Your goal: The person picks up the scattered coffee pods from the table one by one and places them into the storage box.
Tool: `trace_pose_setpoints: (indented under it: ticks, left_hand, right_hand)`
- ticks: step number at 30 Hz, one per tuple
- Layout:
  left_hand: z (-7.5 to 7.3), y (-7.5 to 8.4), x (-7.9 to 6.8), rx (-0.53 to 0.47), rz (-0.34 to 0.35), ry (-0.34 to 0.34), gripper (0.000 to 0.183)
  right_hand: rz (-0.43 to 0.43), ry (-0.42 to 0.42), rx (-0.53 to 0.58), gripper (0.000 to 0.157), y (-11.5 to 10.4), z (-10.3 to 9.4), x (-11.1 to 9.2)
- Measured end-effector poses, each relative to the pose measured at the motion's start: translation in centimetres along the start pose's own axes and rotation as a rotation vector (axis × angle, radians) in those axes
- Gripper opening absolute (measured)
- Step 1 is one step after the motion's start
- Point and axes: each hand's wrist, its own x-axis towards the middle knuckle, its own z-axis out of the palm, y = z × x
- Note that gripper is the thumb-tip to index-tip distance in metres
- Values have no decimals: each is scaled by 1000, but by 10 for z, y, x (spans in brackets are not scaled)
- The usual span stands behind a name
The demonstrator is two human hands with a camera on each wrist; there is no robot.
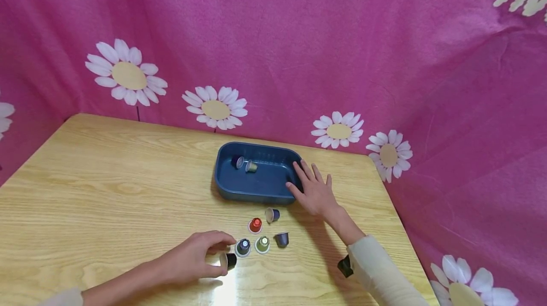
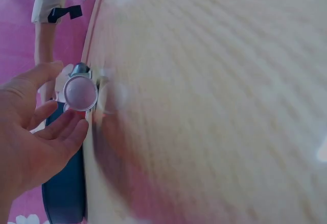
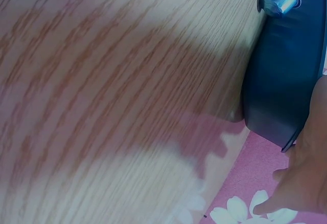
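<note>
My left hand (image 1: 198, 254) is at the front of the table, thumb and fingers apart around a black coffee capsule (image 1: 231, 261) lying on its side. In the left wrist view the capsule's round lid (image 2: 80, 93) faces the camera, between the thumb and the fingers; firm contact cannot be made out. Just beyond stand a dark blue-grey capsule (image 1: 243, 247), a green capsule (image 1: 262, 244) and a red capsule (image 1: 255, 224), lids down. My right hand (image 1: 317, 195) spreads its fingers over the right end of a dark blue tray (image 1: 252, 198), at its rim.
Inside the tray lie a dark purple capsule (image 1: 237, 161) and a pale gold capsule (image 1: 251, 167). A purple-brown capsule (image 1: 272, 215) and a grey capsule (image 1: 282, 239) lie in front of it. Behind the wooden table (image 1: 107, 177) hangs a pink flowered cloth (image 1: 273, 49).
</note>
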Motion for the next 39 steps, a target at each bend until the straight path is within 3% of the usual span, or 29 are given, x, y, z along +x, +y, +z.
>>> trace_pose_setpoints:
  ticks: [10, 18, 27, 39]
  left_hand:
    - [11, -4, 0, 99, 48, 30, 39]
    - [12, -5, 0, 102, 45, 35, 30]
    - [15, -7, 1, 161, 110, 86, 30]
    - [17, -5, 4, 164, 94, 94, 26]
  right_hand:
    - [-2, 7, 2, 75, -1, -1, 0]
    - [3, -5, -4, 75, 0, 0, 0]
    - [4, -7, -2, 75, 0, 0, 0]
    - [7, -14, 0, 74, -2, -3, 0]
